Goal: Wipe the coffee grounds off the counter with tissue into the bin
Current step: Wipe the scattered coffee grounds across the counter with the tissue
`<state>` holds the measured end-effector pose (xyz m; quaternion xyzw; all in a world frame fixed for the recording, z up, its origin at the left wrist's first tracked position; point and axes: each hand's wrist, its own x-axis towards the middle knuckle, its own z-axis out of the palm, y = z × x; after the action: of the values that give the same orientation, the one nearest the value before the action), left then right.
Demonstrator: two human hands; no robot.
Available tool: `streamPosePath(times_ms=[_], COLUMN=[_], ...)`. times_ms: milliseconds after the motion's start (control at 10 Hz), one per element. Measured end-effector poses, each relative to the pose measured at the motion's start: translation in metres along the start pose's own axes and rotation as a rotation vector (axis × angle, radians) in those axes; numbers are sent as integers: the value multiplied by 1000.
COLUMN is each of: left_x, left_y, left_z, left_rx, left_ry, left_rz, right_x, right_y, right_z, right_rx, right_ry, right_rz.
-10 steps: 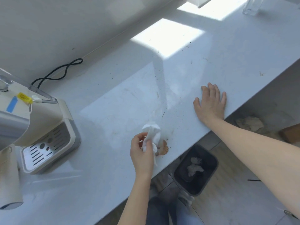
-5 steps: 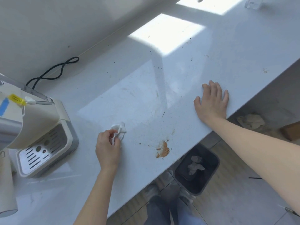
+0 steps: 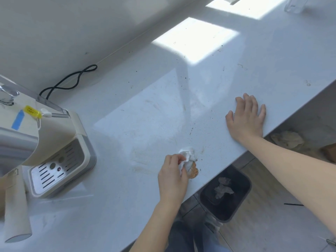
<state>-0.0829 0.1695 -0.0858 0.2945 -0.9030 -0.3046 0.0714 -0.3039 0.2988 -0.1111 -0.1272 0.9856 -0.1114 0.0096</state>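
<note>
Mid-sweep, I judge: the left hand (image 3: 171, 177) pinches a crumpled white tissue (image 3: 188, 157) against the brown coffee-grounds heap (image 3: 193, 173) near the pale grey counter's (image 3: 145, 106) front edge, the right hand (image 3: 246, 119) lies flat with fingers straight, and the next stroke must push the heap over that edge into the dark rectangular plastic bin (image 3: 236, 200) below.

left hand (image 3: 172, 179) with tissue (image 3: 187, 157) swept back rightward, now against the coffee grounds (image 3: 193, 172) pile

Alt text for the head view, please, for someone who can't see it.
The left hand holds a crumpled white tissue against a brown pile of coffee grounds near the front edge of the counter, above a bin on the floor. The right hand lies flat on the counter; a coffee machine stands at left.
</note>
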Motion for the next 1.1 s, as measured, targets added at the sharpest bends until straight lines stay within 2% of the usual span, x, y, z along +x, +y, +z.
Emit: streamPosePath(times_ms=[100, 200, 300, 400, 500, 600, 700, 800, 900, 1000, 1100], left_x=[-2, -5, 3, 21, 35, 38, 38, 32, 20, 16, 31], left_y=[4, 5, -8, -45, -84, -105, -110, -108, -108, -115, -114], left_z=[1, -5, -28, -58, -86, -101, -99, -96, -95, -100, -115], left_rx=[-122, -394, -559, -624, -881, -1170, -1015, -676, -520, -723, -1060], left_ry=[-8, 73, 272, 434, 398, 285, 272, 329, 354, 413, 503], left_rz=[-91, -238, -339, -441, -622, -676, -659, -514, -407, -433, -449], right_x=[0, 0, 1, 2, 2, 1, 1, 2, 2, 2, 2], right_y=[0, 0, 1, 2, 3, 2, 2, 3, 3, 3, 3], right_z=[0, 1, 2, 3, 3, 3, 2, 2, 2, 2, 2], right_rx=[7, 11, -1, -1, -4, 1, 2, -3, 6, 13, 16], right_ry=[3, 9, 16, 14, 16, 21, 19, 18, 23, 28, 32], right_rz=[0, 0, -6, -8, -8, -8, -11, -11, -12, -15, -19])
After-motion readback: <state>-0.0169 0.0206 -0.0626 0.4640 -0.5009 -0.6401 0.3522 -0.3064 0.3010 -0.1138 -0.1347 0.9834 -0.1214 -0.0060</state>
